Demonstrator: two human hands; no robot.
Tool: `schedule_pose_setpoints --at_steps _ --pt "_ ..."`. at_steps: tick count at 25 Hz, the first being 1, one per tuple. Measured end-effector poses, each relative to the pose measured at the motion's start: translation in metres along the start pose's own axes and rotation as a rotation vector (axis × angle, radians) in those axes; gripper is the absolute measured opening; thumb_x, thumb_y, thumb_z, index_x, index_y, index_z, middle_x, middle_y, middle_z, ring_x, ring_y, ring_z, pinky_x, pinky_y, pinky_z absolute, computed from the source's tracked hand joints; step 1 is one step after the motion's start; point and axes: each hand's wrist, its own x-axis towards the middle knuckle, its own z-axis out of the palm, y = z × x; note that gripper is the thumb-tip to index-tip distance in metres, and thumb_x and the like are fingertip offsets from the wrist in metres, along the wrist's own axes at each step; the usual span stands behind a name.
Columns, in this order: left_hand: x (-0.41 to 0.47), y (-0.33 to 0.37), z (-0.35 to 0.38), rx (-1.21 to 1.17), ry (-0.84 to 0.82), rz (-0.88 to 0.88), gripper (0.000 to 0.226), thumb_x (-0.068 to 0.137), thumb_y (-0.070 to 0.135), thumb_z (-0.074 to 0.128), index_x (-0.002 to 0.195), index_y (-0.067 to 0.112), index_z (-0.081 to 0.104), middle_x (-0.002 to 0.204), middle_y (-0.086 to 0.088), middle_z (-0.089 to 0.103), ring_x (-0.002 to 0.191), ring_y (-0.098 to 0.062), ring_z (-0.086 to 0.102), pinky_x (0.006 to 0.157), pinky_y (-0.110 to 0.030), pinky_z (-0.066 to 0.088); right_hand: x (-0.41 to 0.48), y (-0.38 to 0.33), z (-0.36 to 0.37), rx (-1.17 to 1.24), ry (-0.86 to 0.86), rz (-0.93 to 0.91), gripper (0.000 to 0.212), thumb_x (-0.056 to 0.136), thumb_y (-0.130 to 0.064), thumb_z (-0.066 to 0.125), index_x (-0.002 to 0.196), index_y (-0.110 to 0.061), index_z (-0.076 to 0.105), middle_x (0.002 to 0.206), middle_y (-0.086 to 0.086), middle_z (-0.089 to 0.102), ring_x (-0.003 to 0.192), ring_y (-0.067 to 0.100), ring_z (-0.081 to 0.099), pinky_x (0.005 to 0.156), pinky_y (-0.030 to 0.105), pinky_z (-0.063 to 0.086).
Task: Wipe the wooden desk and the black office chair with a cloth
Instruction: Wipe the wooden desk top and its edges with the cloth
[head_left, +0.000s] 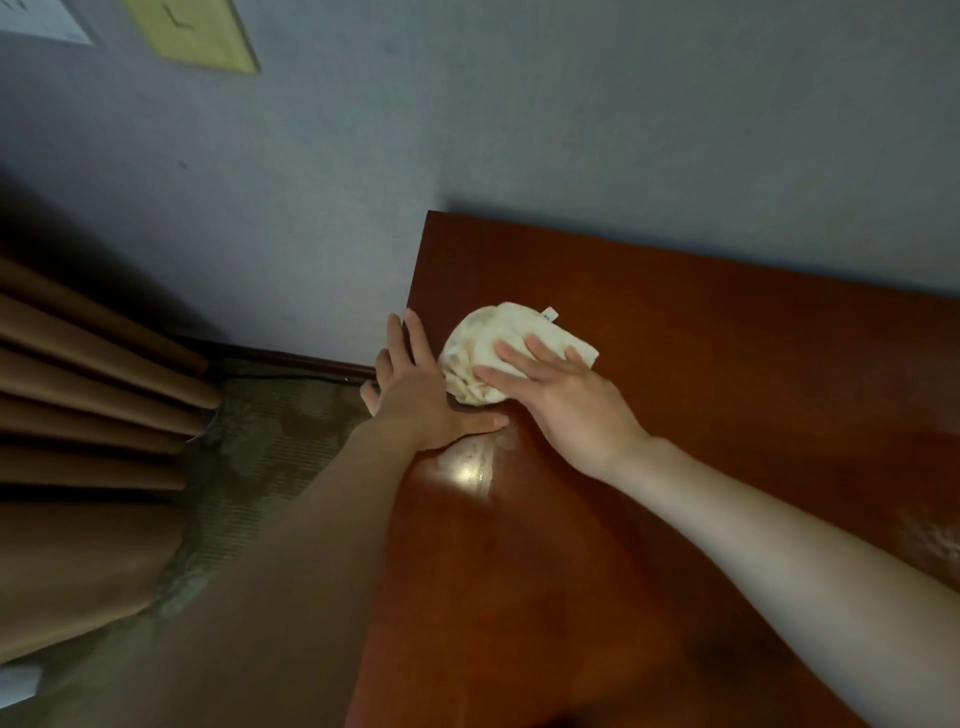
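Pressing flat on the cloth, the right hand lies palm down with fingers spread wide, not gripping, only resting on top. Cloth is pale, crumpled into a rounded wad with a small white tag on its far side; it sits on the tabletop near the far left corner. Left hand lies open too, fingers extended along the tabletop's left edge, thumb flat on the wood, touching the cloth's near side, holding nothing. Tabletop is reddish-brown, glossy, with 1 bright glare patch just below the left hand. Beyond: blue-grey wall; to the left, brown curtain and patterned carpet.
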Motion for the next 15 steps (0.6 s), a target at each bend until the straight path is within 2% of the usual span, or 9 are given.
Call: schedule_pose_setpoints --at_steps 3,8,11,15 --pt "0.003 -0.003 -0.003 -0.026 -0.045 0.013 0.149 0.056 0.069 0.075 0.143 0.015 -0.032 0.153 -0.004 -0.034 0.146 -0.029 -0.008 0.114 -0.054 0.008 0.037 0.002 -0.01 -0.02 0.008 0.02 0.056 0.103 -0.011 0.033 0.149 -0.04 0.018 0.16 -0.007 0.009 0.148 0.021 0.003 0.117 0.045 0.012" --pt "0.006 -0.003 -0.006 -0.068 -0.079 0.013 0.142 0.063 0.07 0.07 0.14 0.017 -0.036 0.15 -0.004 -0.039 0.145 -0.03 -0.013 0.115 -0.055 0.003 0.111 0.001 -0.02 -0.033 0.036 0.046 0.054 0.102 -0.011 0.027 0.148 -0.038 0.024 0.16 -0.002 0.013 0.147 0.026 0.008 0.113 0.053 0.017" --pt "0.008 0.001 -0.006 -0.037 -0.097 -0.003 0.139 0.066 0.071 0.066 0.139 0.014 -0.038 0.15 -0.007 -0.039 0.145 -0.032 -0.014 0.115 -0.056 0.004 0.143 -0.001 -0.024 -0.066 0.028 0.069 0.053 0.101 -0.014 0.025 0.148 -0.039 0.022 0.16 -0.002 0.011 0.147 0.027 0.007 0.114 0.051 0.02" --pt "0.011 0.001 -0.004 -0.057 -0.102 -0.005 0.137 0.068 0.07 0.066 0.14 0.015 -0.037 0.15 -0.007 -0.038 0.145 -0.032 -0.014 0.114 -0.057 0.004 0.159 -0.004 -0.029 -0.065 0.025 0.109 0.06 0.099 -0.006 0.028 0.149 -0.039 0.019 0.16 -0.004 0.009 0.147 0.026 0.006 0.114 0.05 0.021"
